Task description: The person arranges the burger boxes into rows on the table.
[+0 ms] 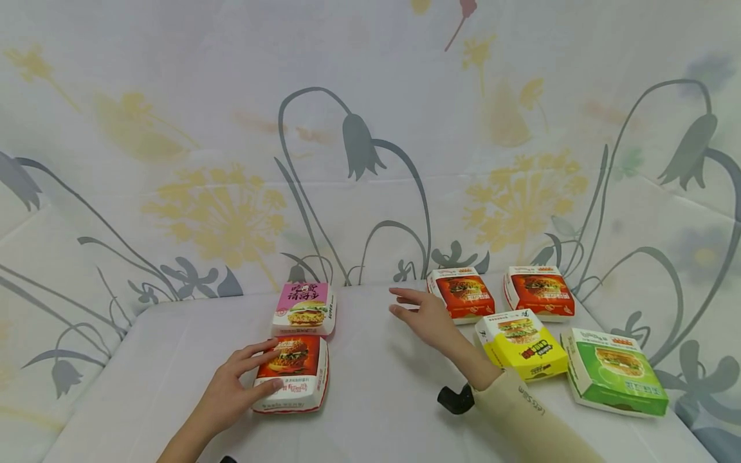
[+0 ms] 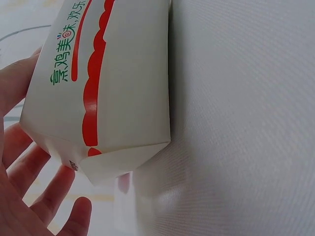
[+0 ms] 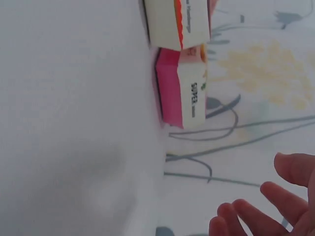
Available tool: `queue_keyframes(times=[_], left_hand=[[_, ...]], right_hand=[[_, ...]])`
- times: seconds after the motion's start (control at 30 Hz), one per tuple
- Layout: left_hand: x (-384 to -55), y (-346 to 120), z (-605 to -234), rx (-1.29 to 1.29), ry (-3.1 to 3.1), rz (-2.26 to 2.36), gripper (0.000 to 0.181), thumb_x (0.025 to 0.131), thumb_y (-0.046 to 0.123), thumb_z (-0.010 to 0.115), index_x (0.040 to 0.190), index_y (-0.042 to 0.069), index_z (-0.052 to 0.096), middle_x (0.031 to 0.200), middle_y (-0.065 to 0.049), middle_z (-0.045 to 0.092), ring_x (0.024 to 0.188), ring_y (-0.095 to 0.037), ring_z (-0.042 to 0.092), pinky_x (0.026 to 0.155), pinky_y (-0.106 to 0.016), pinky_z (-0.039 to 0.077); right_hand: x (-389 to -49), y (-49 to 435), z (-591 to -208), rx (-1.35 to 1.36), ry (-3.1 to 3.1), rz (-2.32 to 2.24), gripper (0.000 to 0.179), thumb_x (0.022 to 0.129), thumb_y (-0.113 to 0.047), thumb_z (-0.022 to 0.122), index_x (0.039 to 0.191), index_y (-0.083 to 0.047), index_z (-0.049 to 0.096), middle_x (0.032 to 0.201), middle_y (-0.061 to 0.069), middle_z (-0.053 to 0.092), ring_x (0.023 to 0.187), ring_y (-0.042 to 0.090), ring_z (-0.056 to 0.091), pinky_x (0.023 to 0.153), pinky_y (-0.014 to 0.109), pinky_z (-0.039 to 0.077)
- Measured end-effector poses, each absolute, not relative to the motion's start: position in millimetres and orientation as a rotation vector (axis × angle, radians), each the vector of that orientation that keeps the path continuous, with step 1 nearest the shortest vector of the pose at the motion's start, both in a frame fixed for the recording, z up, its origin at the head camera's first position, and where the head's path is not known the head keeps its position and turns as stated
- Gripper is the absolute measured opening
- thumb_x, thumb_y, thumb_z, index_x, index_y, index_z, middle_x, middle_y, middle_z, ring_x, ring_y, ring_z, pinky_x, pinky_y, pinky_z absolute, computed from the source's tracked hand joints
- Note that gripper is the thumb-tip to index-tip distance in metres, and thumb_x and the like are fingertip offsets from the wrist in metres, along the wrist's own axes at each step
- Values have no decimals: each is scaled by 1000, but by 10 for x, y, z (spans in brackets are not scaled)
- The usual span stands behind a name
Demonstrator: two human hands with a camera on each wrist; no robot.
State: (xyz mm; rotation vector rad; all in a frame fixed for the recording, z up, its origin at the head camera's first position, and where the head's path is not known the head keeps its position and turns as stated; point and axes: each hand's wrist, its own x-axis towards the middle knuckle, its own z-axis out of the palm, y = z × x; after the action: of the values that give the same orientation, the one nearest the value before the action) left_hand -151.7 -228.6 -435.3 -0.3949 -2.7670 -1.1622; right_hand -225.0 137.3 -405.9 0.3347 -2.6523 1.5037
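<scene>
At the left of the table, my left hand touches the near red-and-white burger box, its fingers and thumb reaching over the left side of the lid. In the left wrist view the fingers are spread and loosely bent by a corner of this white-sided box. Right behind it lies a pink-and-white burger box. My right hand hovers over the table with nothing in it, fingers extended to the left. It partly overlaps a red burger box in the head view.
Another red burger box, a yellow one and a green one lie at the right. A small black object shows by the right sleeve. A flower-print cloth hangs behind the white table.
</scene>
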Motion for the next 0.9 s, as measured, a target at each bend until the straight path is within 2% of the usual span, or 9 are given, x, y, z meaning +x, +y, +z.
queue_keyframes(times=[0.17,0.43,0.53,0.77,0.9], left_hand=[[-1523,-2291,-4357,-400,-2764,-1159,54,81,37,83,129,16,70,140,1,57,134,-35,44,100,-67,38],[-1516,-2290,-4343,-369,-2791,-1155,55,82,39,82,130,16,69,141,0,56,135,-36,43,101,-67,38],[-1511,-2291,-4342,-360,-2800,-1156,56,82,40,82,130,16,68,142,0,55,135,-36,43,101,-67,37],[-1509,-2279,-4313,-312,-2877,-1145,59,83,43,79,134,17,66,146,-2,52,137,-37,40,101,-67,36],[-1508,-2272,-4303,-304,-2892,-1147,59,84,43,79,135,17,65,146,-2,51,137,-37,39,101,-68,36]], right_hand=[[-2320,1626,-3997,233,-2634,1475,40,95,-23,68,133,-12,65,130,11,65,119,29,61,91,43,54],[-2413,2027,-3857,82,-2616,1506,46,99,-29,63,141,-11,58,136,18,60,129,35,52,103,51,44],[-2437,2178,-3827,54,-2609,1508,50,100,-33,62,144,-11,55,139,21,56,131,37,49,104,51,43],[-2435,2442,-3809,-6,-2599,1532,53,99,-28,64,146,-10,51,145,24,49,137,42,40,105,55,40],[-2448,2528,-3832,-17,-2629,1508,54,97,-28,67,146,-10,52,147,23,47,138,43,38,101,55,43]])
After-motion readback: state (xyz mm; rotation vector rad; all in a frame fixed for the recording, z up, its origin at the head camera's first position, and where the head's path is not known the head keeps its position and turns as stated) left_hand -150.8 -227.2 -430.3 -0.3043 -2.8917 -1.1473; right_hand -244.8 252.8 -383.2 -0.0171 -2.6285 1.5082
